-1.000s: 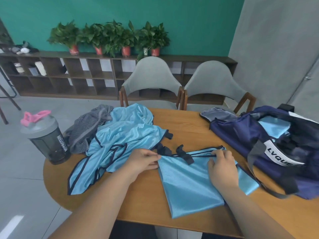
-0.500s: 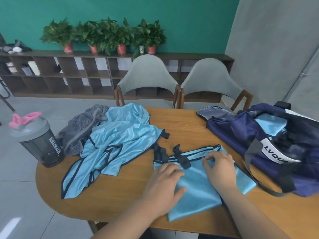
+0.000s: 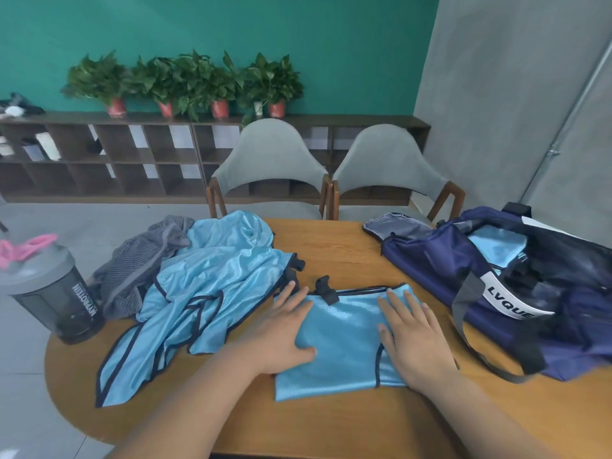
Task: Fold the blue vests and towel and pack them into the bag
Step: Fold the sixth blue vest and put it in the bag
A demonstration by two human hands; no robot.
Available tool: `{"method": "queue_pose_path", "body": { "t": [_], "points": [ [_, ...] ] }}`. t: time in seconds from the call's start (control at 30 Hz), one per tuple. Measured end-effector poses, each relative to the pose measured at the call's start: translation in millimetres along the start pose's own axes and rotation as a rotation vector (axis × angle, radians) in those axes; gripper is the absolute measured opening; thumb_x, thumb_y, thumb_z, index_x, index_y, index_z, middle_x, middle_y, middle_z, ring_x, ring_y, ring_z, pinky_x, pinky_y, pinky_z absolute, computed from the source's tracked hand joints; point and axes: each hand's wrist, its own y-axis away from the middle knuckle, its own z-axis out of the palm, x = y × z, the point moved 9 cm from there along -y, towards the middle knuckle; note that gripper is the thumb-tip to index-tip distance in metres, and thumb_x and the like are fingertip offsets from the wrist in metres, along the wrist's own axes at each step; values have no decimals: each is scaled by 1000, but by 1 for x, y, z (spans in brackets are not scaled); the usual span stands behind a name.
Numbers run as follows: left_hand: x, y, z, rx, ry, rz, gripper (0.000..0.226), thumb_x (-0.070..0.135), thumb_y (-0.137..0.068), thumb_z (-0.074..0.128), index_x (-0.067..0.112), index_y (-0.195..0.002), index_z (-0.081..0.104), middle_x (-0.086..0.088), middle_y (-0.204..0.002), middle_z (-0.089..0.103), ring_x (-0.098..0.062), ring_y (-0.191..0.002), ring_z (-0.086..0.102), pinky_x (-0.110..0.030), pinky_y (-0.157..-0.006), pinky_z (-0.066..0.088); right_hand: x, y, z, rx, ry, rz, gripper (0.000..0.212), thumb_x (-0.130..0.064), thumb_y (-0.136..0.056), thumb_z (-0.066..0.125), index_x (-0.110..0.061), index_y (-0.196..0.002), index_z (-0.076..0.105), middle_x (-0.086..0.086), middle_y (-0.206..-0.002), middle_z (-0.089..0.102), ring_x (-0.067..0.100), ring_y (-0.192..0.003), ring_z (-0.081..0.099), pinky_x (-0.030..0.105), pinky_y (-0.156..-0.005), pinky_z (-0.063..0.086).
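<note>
On the table [image 3: 341,250] I count two hands, and both lie flat. The left hand [image 3: 281,332] presses the left side of the folded vest [image 3: 344,346] with straight fingers. The right hand [image 3: 414,332] presses the right side the same way. Neither hand grabs anything. The folded vest sits in the middle near the front edge, between the pile [image 3: 215,283] and the bag [image 3: 463,279].

There is one folded vest, one pile, one towel [image 3: 142,260], one bag and one bottle [image 3: 53,299]. Behind the table stand two chairs [image 3: 270,160]. Five pots of plants [image 3: 198,81] stand in a row on one long shelf [image 3: 99,154].

I cannot tell how many vests are in the pile, as it is all bunched up. The towel is partly under the pile. The bag is open and a bit of blue cloth [image 3: 496,250] shows inside. The bag's right end is cut off. Its white label reads "LVQUE" and then a strap hides the rest. The bottle is cut off at the left.

The vests are thin, shiny and light blue, with dark edges and black straps. The towel is gray, stripy and crumpled. The bag is soft and dark blue with a gray strap. The table is brown wood with a round edge. The bottle is dark plastic with a gray lid and a pink loop. The chairs have curved gray backs and wooden legs.
</note>
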Motion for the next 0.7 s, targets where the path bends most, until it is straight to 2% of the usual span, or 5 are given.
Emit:
{"method": "queue_pose_path", "body": {
  "t": [0.17,0.37,0.53,0.6,0.7],
  "points": [
    [24,4,-9,385,-101,-108,50,27,-110,37,13,-158,40,-5,-171,22,-20,-160,2,-31,-131,6,-4,-14,4,-134,26,-49,83,-67,-92,-10,-37,-165,15,-7,-175,-3,25,-161,-8,47,-130,2],
    [12,-7,42,106,-163,-225,84,82,-96,9,38,-164,-14,-1,-165,-42,-28,-148,-47,-52,-128,-14,7,-13,19,-210,-25,59,71,-71,-98,4,-47,-164,-2,-4,-173,-19,32,-159,-17,49,-129,3],
    [3,-23,38,-16,-216,-121,88,87,-92,7,40,-164,-16,-1,-163,-45,-27,-144,-51,-52,-128,-14,11,-6,16,-274,-54,145,80,-77,-90,2,-47,-163,-2,-1,-173,-20,36,-159,-15,53,-129,3],
    [3,-27,33,-10,-201,-100,87,83,-96,12,37,-165,-13,-1,-165,-41,-26,-147,-47,-51,-128,-13,10,-8,10,-269,-42,194,73,-74,-97,24,-47,-163,9,3,-174,-9,40,-158,-10,58,-125,2],
    [11,-30,18,155,-182,-126,74,60,-106,25,24,-168,6,-5,-174,-18,-27,-158,-27,-45,-129,-12,-17,-22,-17,-32,27,41,56,-39,-82,70,-33,-137,65,6,-146,54,37,-140,37,61,-118,30]
  ]
}}
